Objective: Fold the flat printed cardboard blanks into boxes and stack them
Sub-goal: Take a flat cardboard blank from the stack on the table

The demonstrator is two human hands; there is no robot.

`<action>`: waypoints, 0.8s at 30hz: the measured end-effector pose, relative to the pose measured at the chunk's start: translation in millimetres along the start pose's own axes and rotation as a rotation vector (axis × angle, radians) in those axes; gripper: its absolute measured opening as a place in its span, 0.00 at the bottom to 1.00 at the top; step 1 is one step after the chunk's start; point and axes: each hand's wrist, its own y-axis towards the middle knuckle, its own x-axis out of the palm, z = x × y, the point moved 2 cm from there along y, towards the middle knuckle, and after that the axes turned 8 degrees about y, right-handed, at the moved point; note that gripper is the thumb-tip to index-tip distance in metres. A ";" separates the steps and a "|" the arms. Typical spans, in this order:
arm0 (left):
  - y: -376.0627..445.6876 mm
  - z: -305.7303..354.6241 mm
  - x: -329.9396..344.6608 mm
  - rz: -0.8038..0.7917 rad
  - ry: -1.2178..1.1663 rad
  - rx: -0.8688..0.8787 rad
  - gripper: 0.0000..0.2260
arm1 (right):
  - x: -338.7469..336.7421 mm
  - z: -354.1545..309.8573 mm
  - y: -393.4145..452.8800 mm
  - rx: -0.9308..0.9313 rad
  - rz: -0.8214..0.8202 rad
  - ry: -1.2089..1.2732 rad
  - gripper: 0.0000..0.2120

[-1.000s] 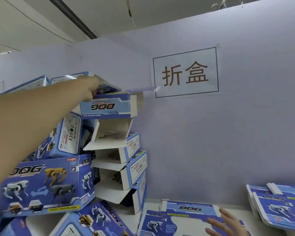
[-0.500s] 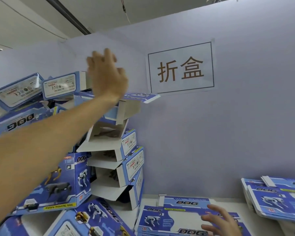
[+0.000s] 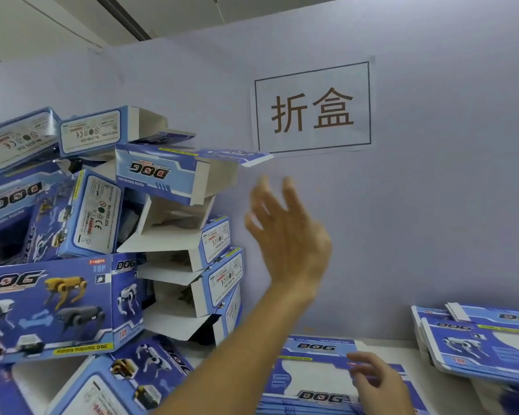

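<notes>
Head cam: left hand (image 3: 285,235) spread empty beside the box stack (image 3: 180,235), right hand (image 3: 375,381) flat on the top blank (image 3: 312,372), so I'd peel just one off.

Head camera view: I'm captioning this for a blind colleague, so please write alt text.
A person's left hand hangs open in mid-air beside a leaning stack of folded blue boxes, touching none. Their right hand rests on flat blanks below a wall sign.

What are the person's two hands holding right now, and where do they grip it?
Nothing is gripped. The left hand is open in the air beside the box pile. The right hand rests on the top flat blank, near its right edge.
</notes>
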 end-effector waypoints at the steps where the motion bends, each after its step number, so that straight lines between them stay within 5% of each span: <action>1: 14.9 -18.4 -7.1 0.135 0.035 -0.042 0.32 | 0.4 1.2 0.7 -0.001 -0.010 -0.006 0.12; 4: 65.7 -75.6 -26.1 0.243 0.161 -0.143 0.34 | 1.4 4.8 0.1 0.002 -0.037 0.012 0.13; 8: 111.0 -131.3 -20.3 -0.139 0.350 -0.099 0.28 | 2.5 9.3 -0.2 0.009 -0.098 -0.006 0.14; 12: 146.9 -155.9 -15.9 -0.279 0.408 -0.021 0.31 | 0.4 13.3 4.0 0.017 -0.140 -0.005 0.14; 15: 173.4 -156.4 -10.3 -0.334 0.394 -0.046 0.34 | -2.6 12.3 11.0 0.042 -0.223 -0.009 0.12; 20: 189.2 -156.3 6.1 -0.270 0.087 -0.133 0.23 | -4.6 6.7 18.6 0.102 -0.395 -0.079 0.09; 24: 180.1 -194.8 9.0 -0.360 0.149 -0.125 0.31 | -4.7 -3.3 24.9 0.123 -0.561 -0.157 0.12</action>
